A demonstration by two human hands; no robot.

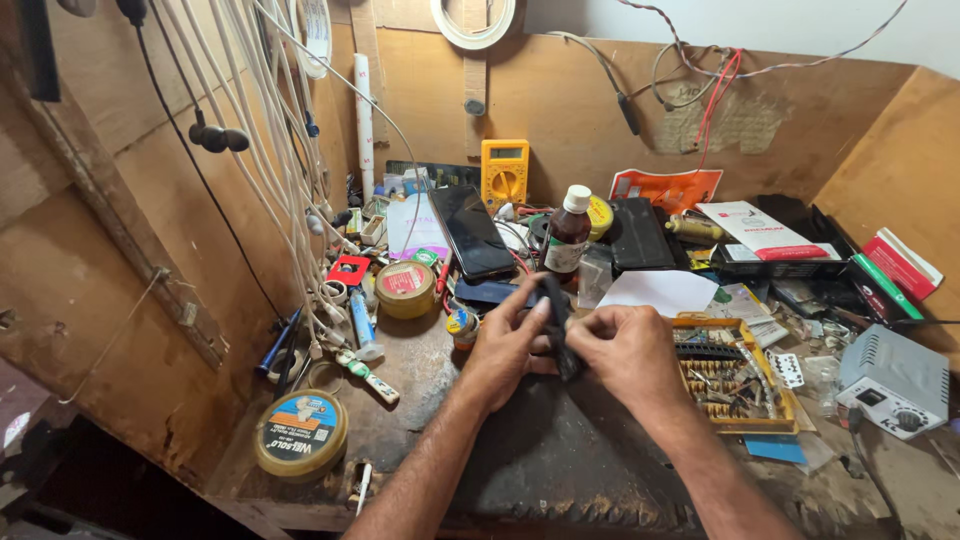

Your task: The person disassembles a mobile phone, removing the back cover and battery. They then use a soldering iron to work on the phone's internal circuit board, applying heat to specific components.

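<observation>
Our left hand [505,345] and right hand [625,350] clasp a black slim device [558,322] over the bench [400,420]; brown bottle [568,238], phone [472,232] and yellow tray [735,385] crowd behind.

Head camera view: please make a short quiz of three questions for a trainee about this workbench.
1. True or false: both hands hold the dark slim object above the bench.
2. What stands directly behind the hands? A) a brown bottle with a white cap B) a red mug C) a green lamp
3. Fill in: the yellow multimeter leans against the ____ wall.

Key:
1. True: the left hand and the right hand both grip it.
2. A, the brown bottle.
3. Back (wooden) wall.
</observation>
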